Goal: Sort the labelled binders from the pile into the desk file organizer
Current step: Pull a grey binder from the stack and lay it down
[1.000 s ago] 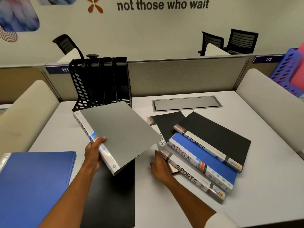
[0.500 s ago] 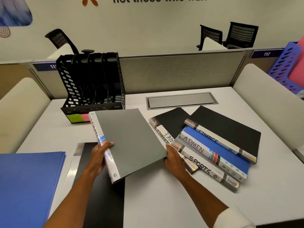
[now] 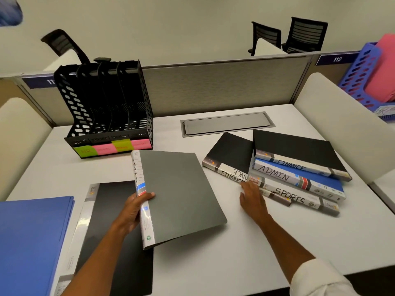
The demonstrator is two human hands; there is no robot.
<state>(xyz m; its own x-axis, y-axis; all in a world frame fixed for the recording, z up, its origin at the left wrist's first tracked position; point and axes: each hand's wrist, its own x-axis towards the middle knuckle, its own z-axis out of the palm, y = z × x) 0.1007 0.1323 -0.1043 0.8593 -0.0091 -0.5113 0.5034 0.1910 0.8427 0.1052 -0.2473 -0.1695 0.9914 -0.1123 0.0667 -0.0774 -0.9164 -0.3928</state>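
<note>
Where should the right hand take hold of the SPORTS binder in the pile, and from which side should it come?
Probably by the labelled spine of the SPORTS binder, coming from the near side. That spine faces the person and is exposed, while the ADMIN binder lies on the part behind it. The right hand is already beside its left end.

The right arm wears a white sleeve (image 3: 316, 278); the left arm is bare.

Black office chairs (image 3: 306, 35) behind partition (image 3: 224, 86)
</note>
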